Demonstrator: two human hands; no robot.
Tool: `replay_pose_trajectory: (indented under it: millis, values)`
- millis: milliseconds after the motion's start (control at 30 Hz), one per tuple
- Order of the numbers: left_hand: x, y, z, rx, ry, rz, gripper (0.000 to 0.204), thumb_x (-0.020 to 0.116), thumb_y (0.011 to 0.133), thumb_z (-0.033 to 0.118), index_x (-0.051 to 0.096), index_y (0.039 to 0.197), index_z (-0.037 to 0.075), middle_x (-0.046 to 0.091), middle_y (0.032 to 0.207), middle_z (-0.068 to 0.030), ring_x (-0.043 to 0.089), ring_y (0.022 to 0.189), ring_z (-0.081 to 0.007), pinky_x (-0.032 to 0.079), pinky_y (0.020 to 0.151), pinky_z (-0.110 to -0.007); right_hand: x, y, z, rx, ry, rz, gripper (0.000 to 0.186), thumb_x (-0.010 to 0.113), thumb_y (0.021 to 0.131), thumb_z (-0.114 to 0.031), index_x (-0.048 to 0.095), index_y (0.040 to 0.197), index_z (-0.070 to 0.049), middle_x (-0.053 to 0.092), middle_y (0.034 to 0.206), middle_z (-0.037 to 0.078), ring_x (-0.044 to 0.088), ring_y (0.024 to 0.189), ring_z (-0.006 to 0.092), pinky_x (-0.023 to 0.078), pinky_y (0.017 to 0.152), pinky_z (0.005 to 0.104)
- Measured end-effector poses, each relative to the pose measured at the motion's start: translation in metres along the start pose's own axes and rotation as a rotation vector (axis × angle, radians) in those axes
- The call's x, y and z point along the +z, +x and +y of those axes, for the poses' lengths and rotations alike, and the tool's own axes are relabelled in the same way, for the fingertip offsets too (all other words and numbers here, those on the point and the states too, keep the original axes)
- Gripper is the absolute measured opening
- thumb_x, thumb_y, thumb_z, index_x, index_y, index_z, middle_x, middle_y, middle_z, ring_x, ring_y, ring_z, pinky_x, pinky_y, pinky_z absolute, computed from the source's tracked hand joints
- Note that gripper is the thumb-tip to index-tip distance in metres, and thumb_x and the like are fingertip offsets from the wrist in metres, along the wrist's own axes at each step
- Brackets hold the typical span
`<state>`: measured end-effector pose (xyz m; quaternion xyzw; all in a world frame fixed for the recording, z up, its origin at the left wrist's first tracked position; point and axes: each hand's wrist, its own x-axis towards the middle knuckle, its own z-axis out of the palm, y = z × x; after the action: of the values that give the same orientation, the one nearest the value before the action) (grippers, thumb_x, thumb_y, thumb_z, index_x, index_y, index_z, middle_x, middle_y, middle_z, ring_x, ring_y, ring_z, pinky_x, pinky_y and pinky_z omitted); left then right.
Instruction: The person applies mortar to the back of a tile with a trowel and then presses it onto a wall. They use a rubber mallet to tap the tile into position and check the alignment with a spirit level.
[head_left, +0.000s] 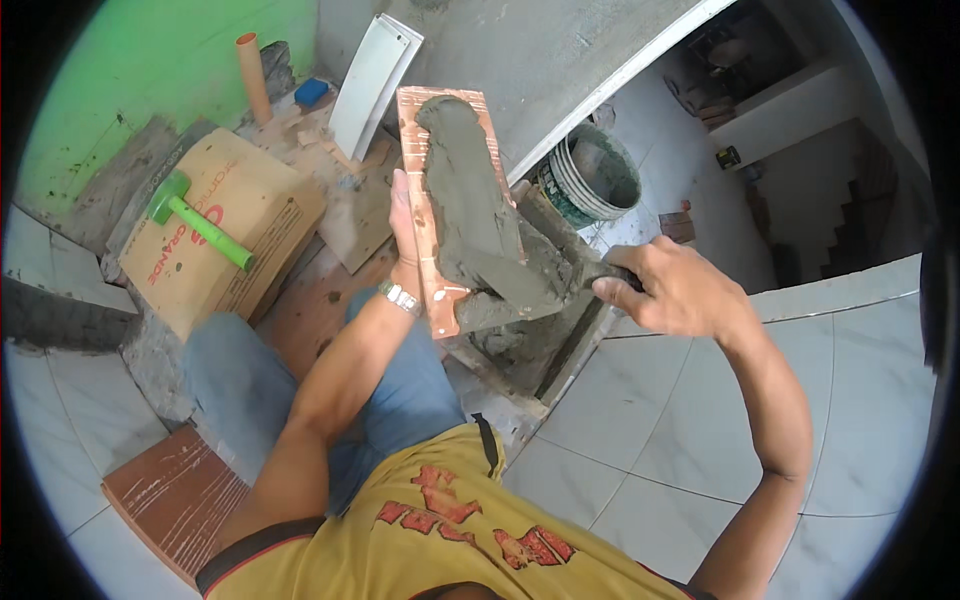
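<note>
Tile (489, 128), held partly over trough (584, 362); grey mortar (465, 190) coats its upper face, margins partly bare. Left hand (403, 225) half-curled, gripping tile by left edge; some fingers hidden. Right hand (682, 285) closed around handle of trowel (530, 288), blade against mortar at tile's near end. Step in hand: apparently spreading mortar. Next move likely calls for steady tile, even strokes toward margins. Right: bucket (562, 190). Left: mallet (207, 228) on cardboard (270, 172).

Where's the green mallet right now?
In the head view, the mallet lies on the cardboard box at the left, out to the left of the left hand.
</note>
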<state>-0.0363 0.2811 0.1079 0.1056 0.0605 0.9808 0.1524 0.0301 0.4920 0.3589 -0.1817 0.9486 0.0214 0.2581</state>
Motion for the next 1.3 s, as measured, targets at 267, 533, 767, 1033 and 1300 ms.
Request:
replay_pose_trajectory:
  millis: [267, 533, 767, 1033, 1300]
  values:
    - [-0.010, 0.003, 0.001, 0.032, 0.001, 0.057, 0.083, 0.041, 0.098, 0.071, 0.042, 0.151, 0.008, 0.055, 0.142, -0.0189, 0.058, 0.125, -0.0343, 0.051, 0.104, -0.051, 0.041, -0.024, 0.040, -0.093, 0.042, 0.307, 0.042, 0.077, 0.084, -0.030, 0.070, 0.113, 0.000, 0.067, 0.090, 0.018, 0.064, 0.086, 0.0395, 0.051, 0.075, 0.0480]
    - [-0.014, 0.005, -0.003, 0.019, 0.012, 0.057, 0.081, 0.042, 0.099, 0.069, 0.041, 0.152, 0.007, 0.054, 0.144, -0.0184, 0.057, 0.127, -0.0336, 0.049, 0.106, -0.050, 0.105, -0.038, 0.137, -0.016, 0.088, 0.370, 0.043, 0.077, 0.083, -0.024, 0.069, 0.122, -0.008, 0.067, 0.101, 0.015, 0.063, 0.098, 0.0388, 0.050, 0.082, 0.0462]
    - [-0.004, -0.001, -0.007, -0.094, -0.026, 0.052, 0.081, 0.043, 0.099, 0.068, 0.040, 0.153, 0.007, 0.052, 0.147, -0.0183, 0.056, 0.129, -0.0338, 0.048, 0.107, -0.050, 0.096, -0.033, 0.108, -0.060, 0.039, 0.567, 0.042, 0.081, 0.079, -0.017, 0.071, 0.119, -0.008, 0.066, 0.102, 0.009, 0.062, 0.096, 0.0301, 0.045, 0.088, 0.0421]
    - [0.016, -0.001, -0.006, -0.264, -0.117, 0.008, 0.081, 0.044, 0.100, 0.066, 0.038, 0.155, 0.007, 0.050, 0.149, -0.0181, 0.054, 0.132, -0.0341, 0.046, 0.109, -0.051, 0.086, 0.009, 0.116, -0.101, -0.092, 0.655, 0.046, 0.081, 0.078, -0.016, 0.070, 0.122, -0.009, 0.063, 0.102, 0.008, 0.059, 0.098, 0.0278, 0.044, 0.085, 0.0417]
    - [0.028, 0.004, -0.007, -0.395, -0.180, 0.016, 0.081, 0.044, 0.100, 0.065, 0.037, 0.156, 0.007, 0.048, 0.152, -0.0180, 0.053, 0.134, -0.0343, 0.045, 0.110, -0.052, 0.044, 0.040, 0.146, 0.044, -0.034, 0.692, 0.043, 0.078, 0.082, -0.019, 0.069, 0.122, -0.007, 0.065, 0.104, 0.013, 0.062, 0.101, 0.0365, 0.048, 0.088, 0.0473]
